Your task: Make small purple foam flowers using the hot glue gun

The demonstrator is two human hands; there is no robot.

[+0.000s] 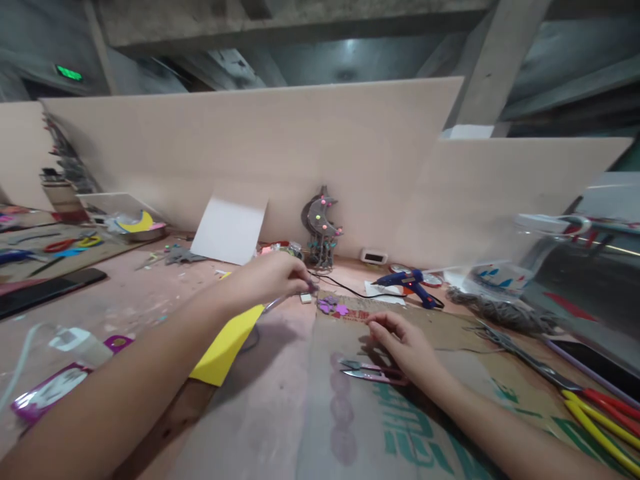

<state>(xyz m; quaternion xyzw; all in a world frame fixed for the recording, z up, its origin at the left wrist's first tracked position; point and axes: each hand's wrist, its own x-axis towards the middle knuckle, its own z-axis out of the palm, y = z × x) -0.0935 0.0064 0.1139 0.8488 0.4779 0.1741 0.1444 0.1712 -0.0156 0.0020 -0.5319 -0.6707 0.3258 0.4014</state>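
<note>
My left hand [283,275] reaches over the far middle of the table, fingers pinched downward. A small purplish bit shows at its fingertips, too blurred to name. Just right of them, purple flower-shaped pieces [334,307] lie at the far end of a cardboard sheet [320,400]. My right hand [405,340] hovers above the cardboard, thumb and fingers bent together; whatever is between them cannot be made out. Below it lie thread snips [373,372], their handle end partly under the hand. A row of faint round shapes [343,410] runs down the sheet.
Behind stands a grey crescent-moon ornament [323,223] against a pale partition [280,147]. To the right are a blue glue gun [413,283], grey yarn [505,310], a clear jug [515,260] and scissors [575,390]. Yellow sheet [225,353] and phone [50,293] lie left.
</note>
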